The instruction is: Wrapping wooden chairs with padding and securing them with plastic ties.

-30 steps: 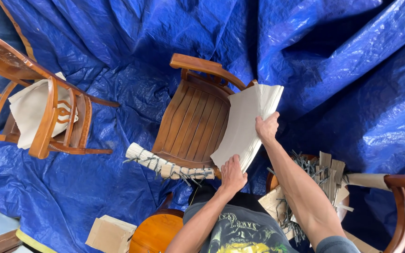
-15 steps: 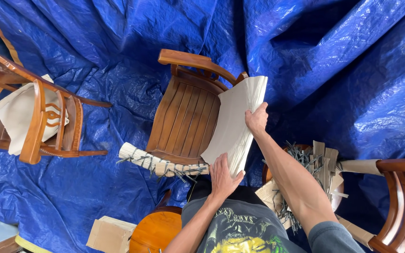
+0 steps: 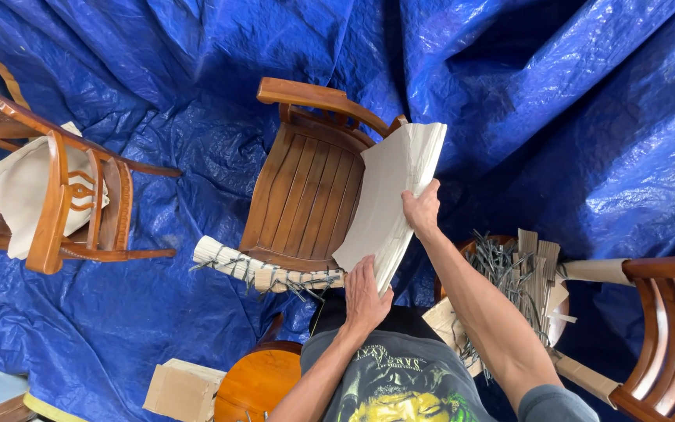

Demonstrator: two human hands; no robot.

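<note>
The left hand (image 3: 366, 295) lay flat with fingers spread against the near end of a folded stack of off-white paper sheets (image 3: 388, 195), pressing it from below rather than gripping. The right hand (image 3: 421, 209) was closed around the stack's right edge about midway up, thumb on the face and fingers behind. The stack stood tilted over the right side of a brown wooden chair with a slatted seat (image 3: 306, 195), its far end reaching past the chair's curved backrest.

Along the chair's front edge lay a pale padded roll wrapped in paper and tied with grey strips (image 3: 263, 271). A crumpled blue plastic tarpaulin (image 3: 572, 109) covered the ground all round. To the left stood a second wooden chair (image 3: 56, 203) with a cream cloth (image 3: 17, 187) draped in it (partly hidden by the frame). To the right, a heap of grey strips and cardboard pieces (image 3: 517, 273) rested on a round wooden surface.
</note>
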